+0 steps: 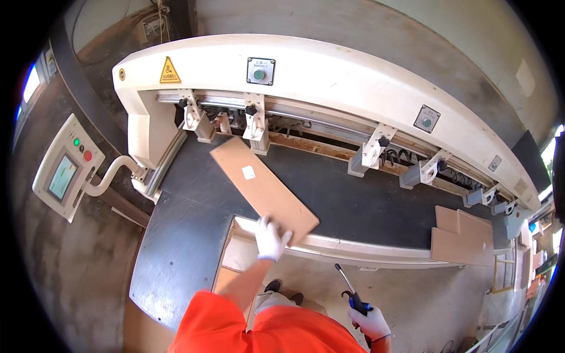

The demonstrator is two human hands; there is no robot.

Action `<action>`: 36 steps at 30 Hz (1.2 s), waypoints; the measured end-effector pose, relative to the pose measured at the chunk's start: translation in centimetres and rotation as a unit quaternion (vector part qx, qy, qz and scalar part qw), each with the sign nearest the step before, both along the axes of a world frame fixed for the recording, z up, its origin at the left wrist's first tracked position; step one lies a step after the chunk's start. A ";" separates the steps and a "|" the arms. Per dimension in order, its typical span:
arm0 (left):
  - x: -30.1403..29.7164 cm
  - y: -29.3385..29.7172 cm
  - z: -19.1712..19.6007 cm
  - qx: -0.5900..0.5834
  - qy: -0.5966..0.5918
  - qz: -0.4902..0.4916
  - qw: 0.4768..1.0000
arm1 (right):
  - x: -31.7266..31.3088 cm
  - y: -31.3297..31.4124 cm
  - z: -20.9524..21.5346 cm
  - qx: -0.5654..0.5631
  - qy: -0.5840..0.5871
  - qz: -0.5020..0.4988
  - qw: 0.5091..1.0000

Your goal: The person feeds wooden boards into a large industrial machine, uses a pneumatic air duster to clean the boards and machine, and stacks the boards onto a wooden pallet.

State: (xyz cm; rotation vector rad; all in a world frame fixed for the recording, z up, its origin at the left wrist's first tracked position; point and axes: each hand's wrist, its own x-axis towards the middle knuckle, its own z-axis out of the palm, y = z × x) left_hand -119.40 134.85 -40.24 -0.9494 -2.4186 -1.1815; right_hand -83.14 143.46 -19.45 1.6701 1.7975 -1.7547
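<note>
Dark machine bed (353, 203) carrying wooden panels

A long brown board (263, 191) lies slantwise on it; a stack of pale boards (463, 238) rests at its right end.

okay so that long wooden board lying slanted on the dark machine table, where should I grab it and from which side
Probably grip the board at its near short end, coming from the table's front edge. It lies flat and slanted, its far end pointing in under the machine's clamps, so only the near end overhangs the front edge within easy reach. The left hand already rests on that near corner; the right hand holds an air gun.
</note>
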 end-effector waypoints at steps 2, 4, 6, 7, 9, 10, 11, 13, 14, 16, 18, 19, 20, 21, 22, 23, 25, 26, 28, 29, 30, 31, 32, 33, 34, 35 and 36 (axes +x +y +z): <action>5.7 -2.4 -1.1 0.108 -0.285 0.173 0.937 | -0.6 1.0 -0.7 -0.002 0.018 0.047 0.999; 9.1 -4.0 -3.3 0.316 -0.642 0.136 0.685 | -2.2 1.4 0.2 0.013 0.001 0.108 0.994; 11.7 -6.8 -2.8 0.267 -0.652 0.063 0.707 | -2.8 2.5 -1.7 0.007 0.004 0.146 0.989; 12.4 -7.8 -2.6 0.251 -0.648 0.020 0.718 | -3.5 2.7 -1.4 0.000 0.027 0.148 0.989; 11.7 -10.8 -1.7 0.218 -0.629 0.032 0.746 | -4.1 3.2 -1.9 0.011 0.048 0.162 0.986; 10.3 -12.9 -0.9 0.181 -0.621 0.056 0.761 | -4.4 3.4 -2.1 0.013 0.057 0.167 0.984; 8.7 -15.4 -0.4 0.141 -0.613 0.082 0.773 | -4.8 3.3 -2.0 0.011 0.057 0.164 0.985; 2.4 -20.8 -1.0 0.089 -0.549 0.105 0.825 | -5.8 3.1 -1.4 0.011 0.058 0.162 0.985; -1.7 -21.7 2.2 0.082 -0.559 0.048 0.824 | -5.7 3.4 -2.0 0.006 0.060 0.157 0.986; -10.7 -23.4 7.5 -0.003 -0.531 0.000 0.847 | -5.2 3.7 -3.6 -0.006 0.067 0.159 0.985; -19.8 -24.1 11.7 -0.208 -0.362 0.071 0.906 | -5.8 3.3 -3.7 -0.016 0.078 0.155 0.985; -24.1 -25.4 10.6 -0.293 -0.270 0.110 0.910 | -6.4 3.0 -3.5 -0.022 0.084 0.156 0.984; -24.9 -23.1 10.1 -0.301 -0.190 0.103 0.929 | -6.8 2.8 -3.2 -0.021 0.069 0.146 0.987; -24.9 -20.3 10.0 -0.303 -0.109 0.099 0.941 | -7.3 2.6 -2.7 -0.019 0.056 0.140 0.988; -24.1 -18.4 7.4 -0.414 -0.094 0.065 0.903 | -8.3 2.3 -2.2 -0.018 0.046 0.139 0.989; -23.1 -15.6 6.5 -0.478 -0.163 0.012 0.863 | -9.3 1.9 -2.1 -0.019 0.043 0.128 0.991; -21.4 -12.1 6.2 -0.500 -0.152 -0.007 0.853 | -11.6 0.5 -2.0 -0.027 0.037 0.103 0.994; -22.9 -11.1 5.5 -0.472 -0.141 0.004 0.870 | -12.9 -0.2 -2.2 -0.039 0.052 0.098 0.993; -25.4 -10.0 4.0 -0.432 -0.115 0.005 0.894 | -15.6 -1.4 -2.3 -0.057 0.078 0.096 0.991; -26.8 -9.7 3.5 -0.419 -0.094 -0.004 0.903 | -16.7 -1.6 -2.5 -0.066 0.091 0.095 0.989; -28.0 -8.6 3.4 -0.379 -0.087 0.004 0.921 | -17.4 -1.7 -2.8 -0.065 0.072 0.090 0.991; -29.1 -7.8 3.5 -0.380 -0.085 0.010 0.921 | -18.5 -1.5 -3.1 -0.053 0.074 0.082 0.992; -30.5 -6.8 3.7 -0.381 -0.084 0.017 0.920 | -19.5 -1.1 -3.2 -0.042 0.075 0.075 0.993; -31.0 -5.6 4.0 -0.387 -0.090 0.017 0.918 | -20.0 -1.0 -3.2 -0.035 0.068 0.063 0.995; -32.7 -5.4 3.6 -0.384 -0.092 0.016 0.919 | -21.3 -1.1 -1.9 -0.026 0.064 0.043 0.997; -33.8 -5.6 2.7 -0.387 -0.091 0.022 0.917 | -22.7 -1.3 -0.3 -0.016 0.060 0.024 0.998; -35.0 -5.3 2.5 -0.386 -0.089 0.028 0.918 | -23.9 -1.6 0.6 -0.008 0.061 0.001 0.998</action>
